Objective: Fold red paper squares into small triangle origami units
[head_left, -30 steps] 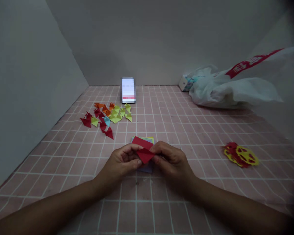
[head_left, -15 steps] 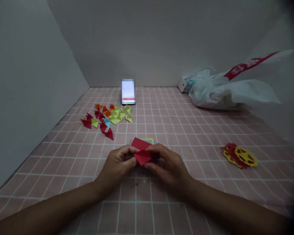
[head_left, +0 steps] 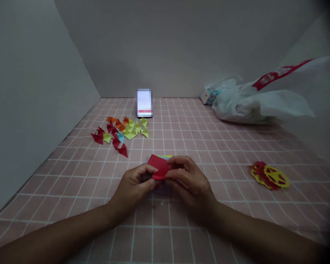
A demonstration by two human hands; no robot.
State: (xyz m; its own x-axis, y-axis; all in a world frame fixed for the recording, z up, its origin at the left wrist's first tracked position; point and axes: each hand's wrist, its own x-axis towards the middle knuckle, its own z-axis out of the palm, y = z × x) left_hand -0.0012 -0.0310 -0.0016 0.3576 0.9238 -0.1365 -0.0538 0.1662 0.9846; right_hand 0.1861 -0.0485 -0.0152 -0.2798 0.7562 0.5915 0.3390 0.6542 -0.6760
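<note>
My left hand [head_left: 139,180] pinches the left side of a small piece of folded red paper [head_left: 160,174] between thumb and fingers. On its other side my right hand [head_left: 191,179] has its fingers closed at the right edge, and the paper bends between the two hands. Directly behind lies a stack of coloured paper sheets [head_left: 169,156], partly hidden by the hands, with yellow and green edges showing. A flat red sheet [head_left: 155,161] shows at the top of this stack; whether it joins the held piece, I cannot tell.
Several folded paper cranes [head_left: 129,132] in red, orange, yellow-green and blue lie at the left. A lit phone [head_left: 144,103] stands behind them. Red and yellow cut-out discs [head_left: 276,176] lie at right. A white plastic bag [head_left: 244,106] and small box [head_left: 207,96] sit at the back right.
The lower point of the held red paper has bent up, so it looks shorter and curved. My right hand's fingers have shifted up and over its right edge. My left hand has barely moved.
</note>
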